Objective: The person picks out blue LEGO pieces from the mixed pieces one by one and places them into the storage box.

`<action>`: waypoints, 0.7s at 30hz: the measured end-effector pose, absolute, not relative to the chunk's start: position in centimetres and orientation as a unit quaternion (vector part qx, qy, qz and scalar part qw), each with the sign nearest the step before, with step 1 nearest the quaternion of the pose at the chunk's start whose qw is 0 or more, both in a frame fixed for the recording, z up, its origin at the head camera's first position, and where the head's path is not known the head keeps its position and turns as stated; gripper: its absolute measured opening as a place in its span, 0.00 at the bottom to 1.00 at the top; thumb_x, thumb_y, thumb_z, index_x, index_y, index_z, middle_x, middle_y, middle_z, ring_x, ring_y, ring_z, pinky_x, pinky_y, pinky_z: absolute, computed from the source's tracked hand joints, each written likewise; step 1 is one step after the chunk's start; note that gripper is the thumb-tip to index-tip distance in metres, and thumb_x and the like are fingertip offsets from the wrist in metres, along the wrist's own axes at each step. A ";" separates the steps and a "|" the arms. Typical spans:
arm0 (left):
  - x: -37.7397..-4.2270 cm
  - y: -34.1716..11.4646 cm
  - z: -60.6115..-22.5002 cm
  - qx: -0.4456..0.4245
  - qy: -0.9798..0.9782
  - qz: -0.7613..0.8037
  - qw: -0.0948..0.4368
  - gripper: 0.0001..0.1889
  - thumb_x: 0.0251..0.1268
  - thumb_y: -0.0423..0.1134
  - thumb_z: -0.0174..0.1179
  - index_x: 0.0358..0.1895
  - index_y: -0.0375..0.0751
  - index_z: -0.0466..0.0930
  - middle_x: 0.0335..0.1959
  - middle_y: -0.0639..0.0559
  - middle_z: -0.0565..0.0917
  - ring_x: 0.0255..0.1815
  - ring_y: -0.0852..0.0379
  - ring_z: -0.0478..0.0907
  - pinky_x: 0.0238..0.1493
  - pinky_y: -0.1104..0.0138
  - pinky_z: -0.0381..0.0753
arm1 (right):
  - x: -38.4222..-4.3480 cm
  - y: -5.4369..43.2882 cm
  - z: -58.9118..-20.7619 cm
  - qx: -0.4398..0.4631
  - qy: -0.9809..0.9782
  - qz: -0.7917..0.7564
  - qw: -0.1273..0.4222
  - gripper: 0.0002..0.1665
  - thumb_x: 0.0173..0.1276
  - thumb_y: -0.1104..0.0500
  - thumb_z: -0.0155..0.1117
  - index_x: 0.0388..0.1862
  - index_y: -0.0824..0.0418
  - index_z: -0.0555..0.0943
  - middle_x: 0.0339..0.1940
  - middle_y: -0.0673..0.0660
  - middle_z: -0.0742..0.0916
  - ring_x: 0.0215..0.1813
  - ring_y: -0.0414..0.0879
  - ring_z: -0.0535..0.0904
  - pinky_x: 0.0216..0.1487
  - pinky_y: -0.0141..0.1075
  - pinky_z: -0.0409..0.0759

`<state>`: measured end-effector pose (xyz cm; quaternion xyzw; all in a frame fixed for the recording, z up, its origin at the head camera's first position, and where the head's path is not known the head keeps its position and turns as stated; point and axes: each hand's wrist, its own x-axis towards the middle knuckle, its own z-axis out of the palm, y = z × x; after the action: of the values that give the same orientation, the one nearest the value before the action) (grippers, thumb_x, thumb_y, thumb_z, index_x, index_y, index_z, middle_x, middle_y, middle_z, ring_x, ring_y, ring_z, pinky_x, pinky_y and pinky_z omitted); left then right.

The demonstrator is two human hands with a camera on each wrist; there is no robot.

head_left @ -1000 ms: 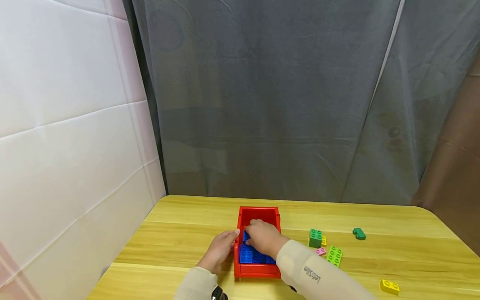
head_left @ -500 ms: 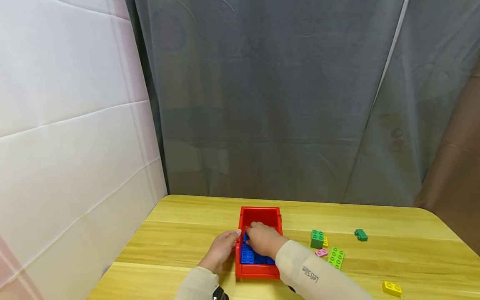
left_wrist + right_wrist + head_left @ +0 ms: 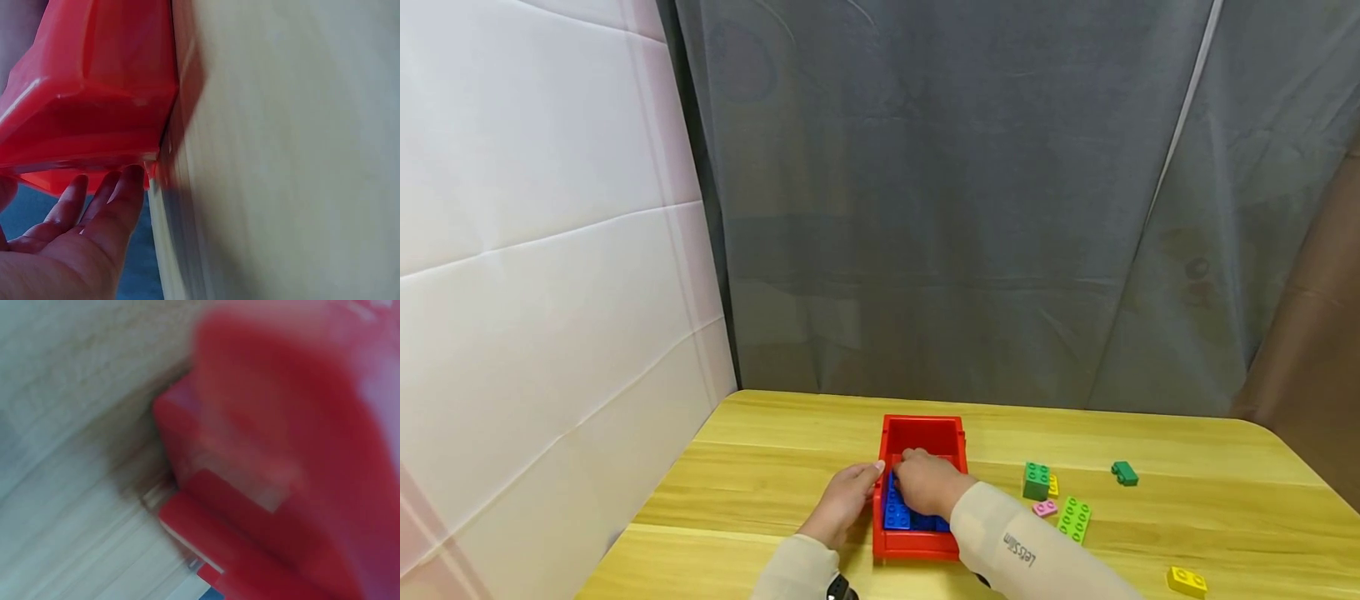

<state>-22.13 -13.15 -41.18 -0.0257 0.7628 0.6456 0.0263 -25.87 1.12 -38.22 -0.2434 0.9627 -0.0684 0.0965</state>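
In the head view a red bin point(image 3: 917, 546) stands on the table with several blue bricks point(image 3: 897, 515) on its floor. My left hand point(image 3: 847, 500) holds the bin by its left wall, thumb at the rim. In the left wrist view its fingers point(image 3: 119, 219) reach up under the bin's red lip point(image 3: 75, 156). My right hand point(image 3: 931, 483) is down inside the bin, its curled fingers on a blue brick near the left wall; the palm hides part of the bricks. The right wrist view is blurred and shows mostly the red bin wall point(image 3: 262, 425).
Right of the bin lie a dark green brick point(image 3: 1036, 481), a small yellow one point(image 3: 1053, 486), a pink one point(image 3: 1045, 507) and a lime green one point(image 3: 1074, 520). Farther right are a green piece point(image 3: 1124, 473) and a yellow brick point(image 3: 1187, 581). A grey curtain point(image 3: 925, 208) hangs behind.
The whole scene has shifted slightly right and down in the head view. My right hand has sunk a little inside the bin, with its fingers staying on the blue bricks; the left keeps its place.
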 end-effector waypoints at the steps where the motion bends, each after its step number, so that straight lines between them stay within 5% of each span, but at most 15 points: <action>1: -22.1 -13.1 -41.2 -0.026 0.764 0.644 0.027 0.25 0.74 0.47 0.48 0.54 0.23 0.75 0.48 0.35 0.82 0.48 0.47 0.80 0.57 0.49 0.75 | -25.9 1.1 -38.2 -0.242 0.963 -0.068 0.098 0.22 0.71 0.51 0.58 0.61 0.56 0.79 0.63 0.56 0.79 0.64 0.51 0.73 0.62 0.46 0.74; 8: -22.3 -13.1 -40.9 -0.031 0.775 0.630 0.035 0.27 0.74 0.48 0.48 0.56 0.23 0.74 0.50 0.34 0.81 0.48 0.46 0.79 0.56 0.49 0.76 | -25.9 1.2 -38.4 -0.251 0.962 -0.054 0.088 0.22 0.72 0.51 0.56 0.62 0.56 0.78 0.59 0.55 0.80 0.61 0.49 0.75 0.61 0.45 0.75; 14: -22.4 -12.8 -40.4 -0.043 0.785 0.618 0.020 0.24 0.73 0.46 0.51 0.54 0.24 0.75 0.46 0.38 0.81 0.43 0.49 0.76 0.46 0.56 0.79 | -25.9 1.3 -38.3 -0.257 0.961 -0.051 0.083 0.23 0.72 0.51 0.56 0.64 0.56 0.77 0.56 0.53 0.83 0.57 0.48 0.79 0.61 0.43 0.76; 21: -22.5 -12.5 -40.1 -0.036 0.815 0.578 -0.019 0.21 0.72 0.43 0.53 0.51 0.24 0.76 0.43 0.39 0.81 0.44 0.47 0.76 0.49 0.51 0.78 | -25.2 2.3 -37.3 -0.284 0.956 -0.070 0.034 0.24 0.73 0.53 0.55 0.65 0.59 0.75 0.64 0.56 0.78 0.66 0.51 0.73 0.64 0.45 0.72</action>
<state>-22.48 -12.50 -40.14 -0.0355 0.8150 0.5780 -0.0185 -25.25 2.28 -37.29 -0.2844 0.9555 -0.0701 0.0342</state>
